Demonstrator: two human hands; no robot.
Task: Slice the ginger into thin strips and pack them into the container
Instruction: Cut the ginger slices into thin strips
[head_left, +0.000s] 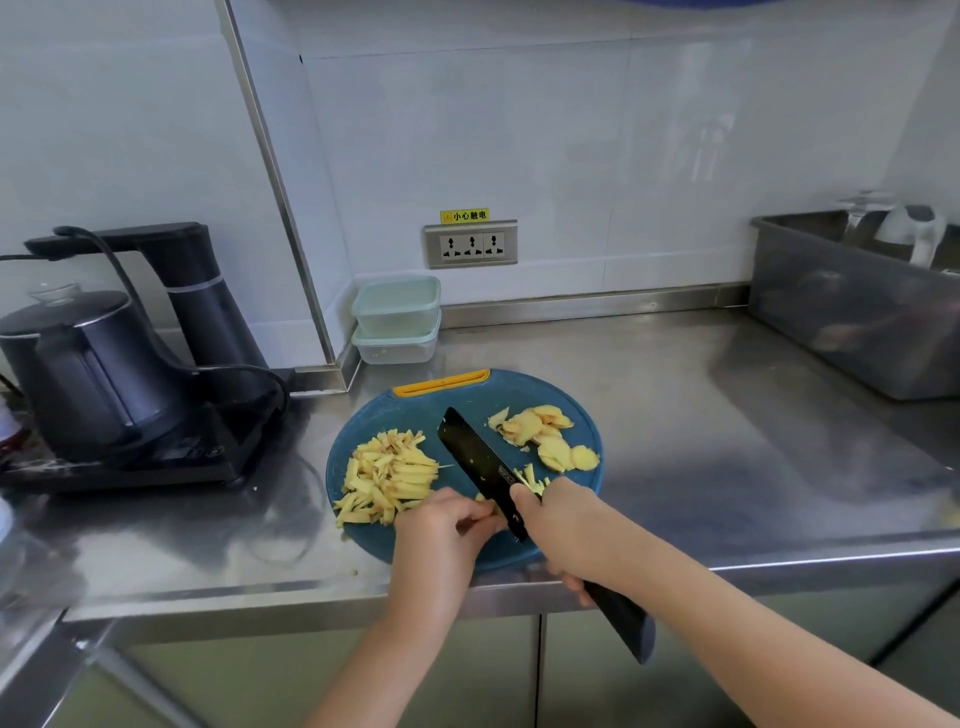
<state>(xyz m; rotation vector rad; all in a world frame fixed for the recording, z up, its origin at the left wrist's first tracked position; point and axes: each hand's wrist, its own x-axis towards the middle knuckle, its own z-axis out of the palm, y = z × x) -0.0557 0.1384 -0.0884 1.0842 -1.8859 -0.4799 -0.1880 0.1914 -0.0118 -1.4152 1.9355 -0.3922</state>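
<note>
A person's left hand (447, 525), fingers curled, pinches a small ginger piece (482, 499) against the side of a black knife (478, 457). The right hand (558, 519) is clenched round the handle with the forefinger up by the blade's heel, and the handle's butt reaches out past the counter's front edge. Most of the held piece is hidden under the fingertips, so its size cannot be told. On the round blue cutting board (519, 395), a loose heap of cut strips (387, 478) lies left of the blade and a fan of uncut slices (545, 436) lies to its right, with a few more slivers beside the blade's heel. The ginger looks light, firm and moist; the thin slices are likely to slide on one another and to stick to the steel. They seem best held flat under tucked fingertips kept back from the edge, and the strips gathered in loose pinches, not squeezed. Two stacked lidded containers (397, 319) stand at the back corner of the steel counter (675, 415), well apart from the board, and packing has not yet begun. A dark kettle (78, 374) on its base sits to the left, a wall socket (470, 244) is behind, and a grey tub (857, 312) is at right.
</note>
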